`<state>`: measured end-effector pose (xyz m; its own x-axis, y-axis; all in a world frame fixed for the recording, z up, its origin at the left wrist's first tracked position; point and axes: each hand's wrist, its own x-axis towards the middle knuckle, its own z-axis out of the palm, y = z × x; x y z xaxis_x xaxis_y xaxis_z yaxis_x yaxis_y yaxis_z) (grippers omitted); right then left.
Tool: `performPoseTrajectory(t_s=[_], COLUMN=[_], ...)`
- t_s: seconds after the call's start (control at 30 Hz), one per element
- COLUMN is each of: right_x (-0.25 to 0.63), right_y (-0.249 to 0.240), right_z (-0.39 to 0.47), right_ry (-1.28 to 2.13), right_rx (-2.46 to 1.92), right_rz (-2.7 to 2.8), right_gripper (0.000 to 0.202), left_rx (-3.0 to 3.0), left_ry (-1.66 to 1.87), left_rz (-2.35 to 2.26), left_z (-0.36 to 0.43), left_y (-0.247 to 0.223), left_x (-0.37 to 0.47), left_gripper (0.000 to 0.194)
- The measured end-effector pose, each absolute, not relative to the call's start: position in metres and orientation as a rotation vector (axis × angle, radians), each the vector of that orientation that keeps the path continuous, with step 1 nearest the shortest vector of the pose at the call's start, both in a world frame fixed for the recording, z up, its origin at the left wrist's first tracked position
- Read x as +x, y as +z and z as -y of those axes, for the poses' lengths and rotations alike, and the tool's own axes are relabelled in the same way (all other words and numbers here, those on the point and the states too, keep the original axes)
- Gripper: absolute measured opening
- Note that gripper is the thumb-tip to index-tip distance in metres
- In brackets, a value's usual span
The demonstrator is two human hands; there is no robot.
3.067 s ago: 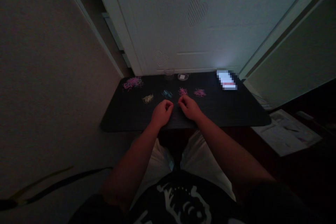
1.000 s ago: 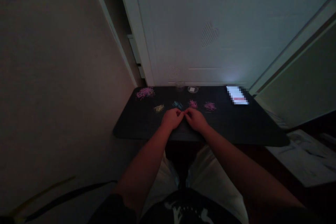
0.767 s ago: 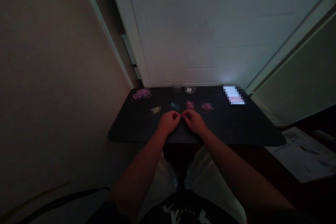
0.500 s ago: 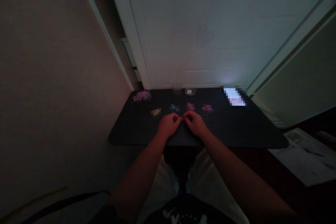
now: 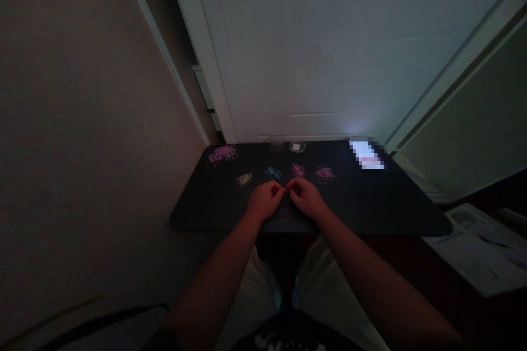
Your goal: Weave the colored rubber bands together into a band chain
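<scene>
My left hand (image 5: pixel 265 199) and my right hand (image 5: pixel 305 196) meet fingertip to fingertip over the dark table (image 5: pixel 214 209), near its front. Both are closed in a pinch. Whatever sits between the fingertips is too small and dim to name. Just beyond the hands lie small heaps of thin short pieces: a yellowish heap (image 5: pixel 244 179), a blue heap (image 5: pixel 273 173), a pink heap (image 5: pixel 297 170) and a purplish-pink heap (image 5: pixel 325 173). A larger mixed heap (image 5: pixel 222 154), mostly pink and purple, rests at the far left corner.
At the table's back edge stand a clear container (image 5: pixel 277 143) and a round clear lid (image 5: pixel 297 147) with a white square on it. A lit phone (image 5: pixel 366 154) lies at the back right. Behind rises a white door (image 5: pixel 263 38); papers (image 5: pixel 480 247) lie lower right.
The view has tilted slightly, so the table sits a little lower. Both hands keep their pinch, with fingertips still together in nearly the same place. The heaps look unchanged.
</scene>
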<state>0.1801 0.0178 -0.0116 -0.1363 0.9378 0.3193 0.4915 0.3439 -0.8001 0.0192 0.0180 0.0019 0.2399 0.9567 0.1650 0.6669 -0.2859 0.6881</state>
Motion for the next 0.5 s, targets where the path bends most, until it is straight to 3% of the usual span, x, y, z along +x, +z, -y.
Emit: performPoseTrajectory(t_s=[0.5], right_x=[0.1812], right_y=[-0.0091], right_z=[-0.0178], right_ry=[0.724], right_rx=[-1.247], right_rz=[1.727], right_gripper=[0.015], left_rx=[2.022], left_ry=[0.799], left_rz=[-1.458], left_z=[-0.0199], left_y=[0.0024], left_x=[0.0188], left_gripper=[0.026])
